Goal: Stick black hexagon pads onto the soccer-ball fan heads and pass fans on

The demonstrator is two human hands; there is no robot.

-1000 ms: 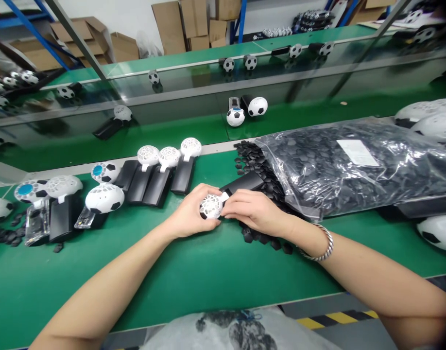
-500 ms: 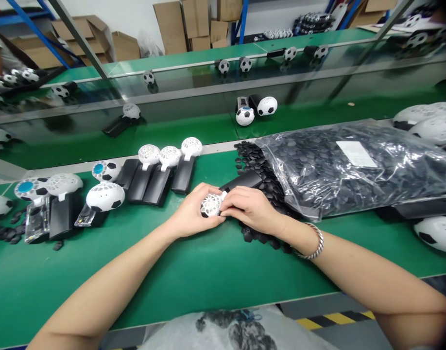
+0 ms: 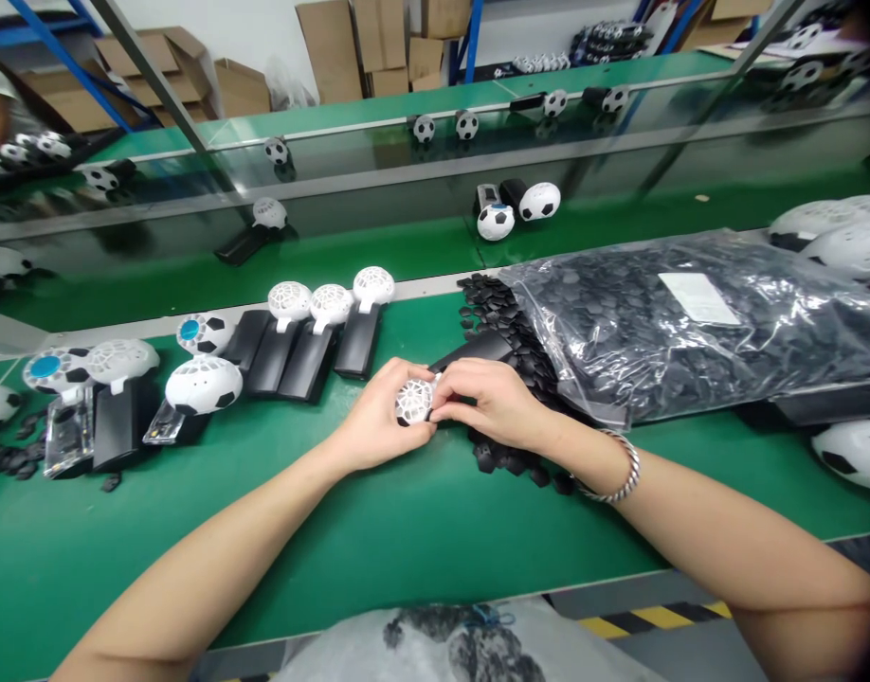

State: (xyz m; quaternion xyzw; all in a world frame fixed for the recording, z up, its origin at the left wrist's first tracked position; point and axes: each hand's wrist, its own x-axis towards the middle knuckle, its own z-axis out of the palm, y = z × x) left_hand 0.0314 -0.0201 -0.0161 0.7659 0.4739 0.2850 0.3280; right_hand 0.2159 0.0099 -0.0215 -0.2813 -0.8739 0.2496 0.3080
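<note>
My left hand (image 3: 382, 417) is wrapped round a white lattice soccer-ball housing (image 3: 413, 402) with black patches on its edge. A black handle (image 3: 476, 349) extends from behind the ball to the right, partly covered by my right hand (image 3: 481, 403). Thumb and forefinger of that hand are pinched together at the ball's right edge. Whatever lies between these fingertips is hidden. Beneath and beside my right hand spread loose black pentagon pieces (image 3: 502, 308).
A clear plastic bag (image 3: 620, 332) full of black pieces lies to the right. Several ball-headed units with black handles (image 3: 308, 365) rest on the left of the green table (image 3: 378, 540). Behind a metal rail, more units (image 3: 496, 223) sit on a green belt (image 3: 399, 242).
The units on the nearer belt have shifted right, while those on the far strip have shifted left. The ball has turned slightly in my left hand; my right fingers stay pinched at its edge.
</note>
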